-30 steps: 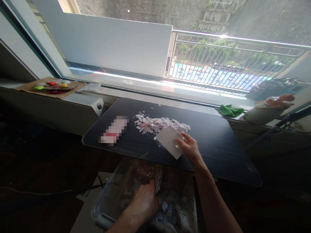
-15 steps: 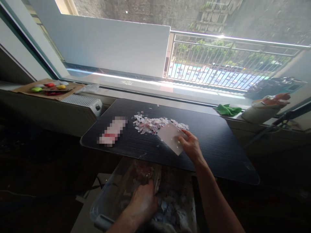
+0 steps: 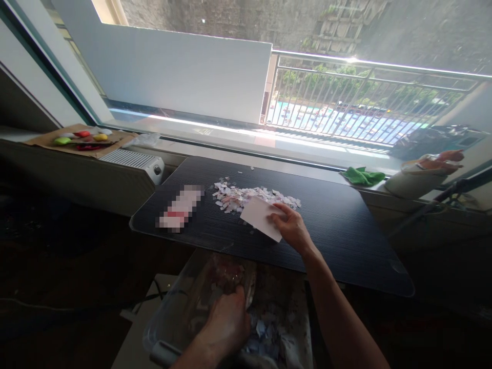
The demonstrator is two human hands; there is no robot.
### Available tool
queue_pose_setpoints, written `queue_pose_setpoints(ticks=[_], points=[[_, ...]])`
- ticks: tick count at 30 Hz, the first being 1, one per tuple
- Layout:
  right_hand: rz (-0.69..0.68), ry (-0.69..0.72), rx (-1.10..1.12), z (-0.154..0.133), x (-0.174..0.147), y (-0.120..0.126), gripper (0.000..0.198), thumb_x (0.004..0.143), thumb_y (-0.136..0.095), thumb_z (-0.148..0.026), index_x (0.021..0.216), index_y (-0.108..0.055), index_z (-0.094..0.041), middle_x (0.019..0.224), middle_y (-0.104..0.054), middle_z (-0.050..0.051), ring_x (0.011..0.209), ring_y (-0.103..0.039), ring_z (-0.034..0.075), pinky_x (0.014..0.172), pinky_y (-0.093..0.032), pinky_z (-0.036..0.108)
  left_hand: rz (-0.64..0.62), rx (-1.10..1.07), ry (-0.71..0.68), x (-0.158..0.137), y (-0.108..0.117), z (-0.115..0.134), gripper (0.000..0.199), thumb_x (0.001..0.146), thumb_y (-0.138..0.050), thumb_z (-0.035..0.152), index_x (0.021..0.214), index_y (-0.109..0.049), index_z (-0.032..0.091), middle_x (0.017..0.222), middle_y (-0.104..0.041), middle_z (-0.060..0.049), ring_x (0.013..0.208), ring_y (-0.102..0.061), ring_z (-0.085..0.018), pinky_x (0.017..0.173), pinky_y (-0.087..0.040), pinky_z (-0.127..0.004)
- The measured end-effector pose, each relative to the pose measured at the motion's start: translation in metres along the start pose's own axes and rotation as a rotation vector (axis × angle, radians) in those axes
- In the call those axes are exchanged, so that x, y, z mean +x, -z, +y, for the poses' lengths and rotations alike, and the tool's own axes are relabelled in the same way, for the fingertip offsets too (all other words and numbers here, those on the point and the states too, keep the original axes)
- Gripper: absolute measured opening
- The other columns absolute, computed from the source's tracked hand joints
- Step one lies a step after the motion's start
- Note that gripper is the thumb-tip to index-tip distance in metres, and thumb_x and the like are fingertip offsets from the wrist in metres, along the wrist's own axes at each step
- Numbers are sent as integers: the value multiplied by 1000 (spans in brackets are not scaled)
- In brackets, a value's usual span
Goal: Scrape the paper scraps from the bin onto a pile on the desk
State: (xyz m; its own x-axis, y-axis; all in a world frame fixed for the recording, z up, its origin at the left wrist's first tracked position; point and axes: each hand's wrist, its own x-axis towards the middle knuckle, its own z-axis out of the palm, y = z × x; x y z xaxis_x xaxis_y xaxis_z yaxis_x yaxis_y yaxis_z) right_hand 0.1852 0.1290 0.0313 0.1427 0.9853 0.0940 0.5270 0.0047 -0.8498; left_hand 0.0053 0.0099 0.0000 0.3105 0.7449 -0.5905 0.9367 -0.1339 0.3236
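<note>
My right hand (image 3: 290,225) grips a stiff white card (image 3: 260,219) by its right side, thumb on the face toward me. The card is tilted over the near side of a heap of torn paper scraps (image 3: 246,195) on the dark table (image 3: 326,236) and hides part of it. Below the table edge, my left hand (image 3: 228,315) is closed inside a clear plastic bin (image 3: 154,328), close to a pale, rounded thing too dark to name. What its fingers hold is hidden. More paper scraps (image 3: 269,325) lie in the bin to the right of this hand.
A blurred-out white and red item (image 3: 179,210) lies on the table's left. A green cloth (image 3: 363,176) and a pale container (image 3: 417,177) stand on the sill at right. A radiator (image 3: 134,161) and a cardboard sheet (image 3: 46,138) with colourful pieces are at left.
My right hand has moved slightly left with the card, whose face has turned and now lies nearer the heap's middle. My left hand has barely moved.
</note>
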Motion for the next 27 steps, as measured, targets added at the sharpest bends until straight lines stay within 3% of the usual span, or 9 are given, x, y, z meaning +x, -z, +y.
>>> queue_pose_setpoints(ticks=[3, 7, 14, 19, 24, 27], points=[[-20, -22, -3, -2, -11, 6, 36, 67, -52, -33, 100, -60, -21, 79, -64, 2, 64, -57, 14, 60, -45, 26, 21, 9, -9, 0, -2, -1, 32, 69, -39, 16, 101, -45, 14, 86, -64, -11, 81, -60, -25, 69, -44, -34], [84, -57, -38, 0, -24, 16, 37, 68, -52, -33, 101, -59, -18, 80, -64, 3, 65, -57, 14, 60, -44, 25, 48, 2, -10, 0, -2, -1, 33, 68, -39, 15, 100, -46, 14, 84, -64, -11, 81, -61, -25, 69, -45, -34], [-31, -53, 19, -4, -33, 2, 36, 68, -51, -31, 99, -59, -16, 80, -64, 3, 67, -57, 15, 60, -44, 24, 53, 17, -16, -2, -1, 1, 38, 68, -38, 16, 105, -45, 12, 85, -64, -12, 84, -60, -26, 71, -44, -35], [69, -66, -12, -5, -31, 4, 37, 68, -51, -31, 101, -59, -16, 83, -64, 3, 71, -57, 16, 63, -44, 26, 77, 10, -5, -4, -4, 0, 38, 68, -39, 17, 105, -46, 14, 83, -64, -11, 82, -60, -26, 70, -44, -34], [-1, -45, -2, -3, -37, 7, 36, 68, -51, -32, 99, -60, -17, 80, -64, 3, 67, -57, 15, 61, -44, 25, 101, 20, -13, -5, -5, -1, 41, 67, -39, 16, 108, -44, 12, 82, -64, -11, 79, -61, -25, 69, -45, -34], [66, -52, -23, -2, -43, 14, 38, 68, -51, -34, 101, -59, -17, 81, -64, 3, 67, -57, 15, 61, -44, 25, 108, 17, -21, -5, -6, -1, 40, 67, -39, 15, 107, -45, 12, 82, -64, -12, 79, -61, -26, 69, -45, -34]])
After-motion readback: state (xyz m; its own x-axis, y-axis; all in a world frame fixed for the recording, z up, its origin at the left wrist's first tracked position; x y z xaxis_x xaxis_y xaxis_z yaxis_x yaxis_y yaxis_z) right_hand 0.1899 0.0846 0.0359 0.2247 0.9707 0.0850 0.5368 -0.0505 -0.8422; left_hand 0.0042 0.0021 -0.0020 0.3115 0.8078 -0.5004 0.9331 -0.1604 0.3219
